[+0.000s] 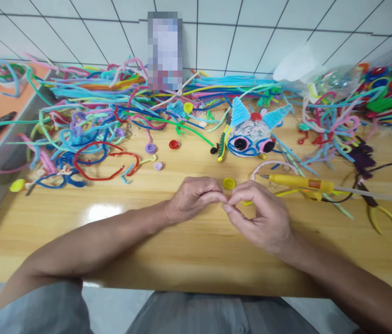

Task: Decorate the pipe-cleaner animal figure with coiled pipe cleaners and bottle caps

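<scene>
My left hand and my right hand meet fingertip to fingertip above the wooden table. Both are closed in a pinch, and whatever lies between the fingertips is hidden or too small to name. Just beyond them is a yellow coil. A yellow strip shows behind my right hand; I cannot tell whether the hand touches it. Farther back stands a ball-shaped craft figure with blue pipe-cleaner ears and dark eyes ringed in pink and blue.
A yellow glue gun lies right of my right hand, with yellow-handled pliers beyond it. Pipe cleaners heap along the tiled wall. A red coil and a purple coil lie at centre left.
</scene>
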The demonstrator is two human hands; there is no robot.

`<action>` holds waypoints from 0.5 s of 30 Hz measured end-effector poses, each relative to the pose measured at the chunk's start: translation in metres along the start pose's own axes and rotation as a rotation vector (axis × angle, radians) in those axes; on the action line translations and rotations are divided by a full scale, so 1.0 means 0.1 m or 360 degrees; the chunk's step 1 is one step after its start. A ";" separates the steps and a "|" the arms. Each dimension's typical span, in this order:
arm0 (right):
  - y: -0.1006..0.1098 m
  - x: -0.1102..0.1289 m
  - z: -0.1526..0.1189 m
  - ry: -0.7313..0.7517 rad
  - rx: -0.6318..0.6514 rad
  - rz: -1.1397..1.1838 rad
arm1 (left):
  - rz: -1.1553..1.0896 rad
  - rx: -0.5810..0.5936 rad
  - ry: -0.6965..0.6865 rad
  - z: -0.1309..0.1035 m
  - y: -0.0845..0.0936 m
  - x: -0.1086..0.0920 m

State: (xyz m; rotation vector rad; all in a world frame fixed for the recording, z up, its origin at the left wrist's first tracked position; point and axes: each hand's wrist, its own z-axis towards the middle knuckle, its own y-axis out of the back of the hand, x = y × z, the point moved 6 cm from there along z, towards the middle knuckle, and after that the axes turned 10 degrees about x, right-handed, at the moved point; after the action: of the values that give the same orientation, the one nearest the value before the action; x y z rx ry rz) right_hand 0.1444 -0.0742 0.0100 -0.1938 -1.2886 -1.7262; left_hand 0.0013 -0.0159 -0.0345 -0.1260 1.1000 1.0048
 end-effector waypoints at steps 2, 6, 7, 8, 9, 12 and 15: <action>0.00 -0.02 0.00 -0.0021 0.0008 0.0006 | 0.0019 0.0014 0.0009 0.00 -0.01 0.00; 0.00 -0.04 0.01 -0.0053 0.0023 0.0039 | 0.0030 0.0039 0.0050 0.01 -0.03 0.02; 0.00 -0.04 0.01 -0.0061 0.0028 0.0060 | 0.0026 0.0041 0.0051 0.01 -0.03 0.02; 0.00 -0.05 0.01 -0.0067 0.0031 0.0088 | 0.0022 0.0039 0.0041 0.00 -0.03 0.01; -0.01 -0.05 0.01 -0.0073 0.0030 0.0119 | 0.0017 0.0036 0.0020 0.00 -0.03 0.01; -0.01 -0.06 -0.01 -0.0083 0.0012 0.0205 | 0.0003 0.0032 -0.0046 0.00 -0.02 -0.02; -0.03 -0.08 -0.03 -0.0115 0.0007 0.0255 | -0.0001 0.0034 -0.0041 0.00 -0.02 -0.02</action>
State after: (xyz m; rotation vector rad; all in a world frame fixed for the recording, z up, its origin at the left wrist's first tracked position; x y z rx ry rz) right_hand 0.1475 -0.0725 0.0018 -0.3502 -1.2930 -1.5919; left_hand 0.0022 -0.0186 -0.0336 -0.0958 1.0869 0.9910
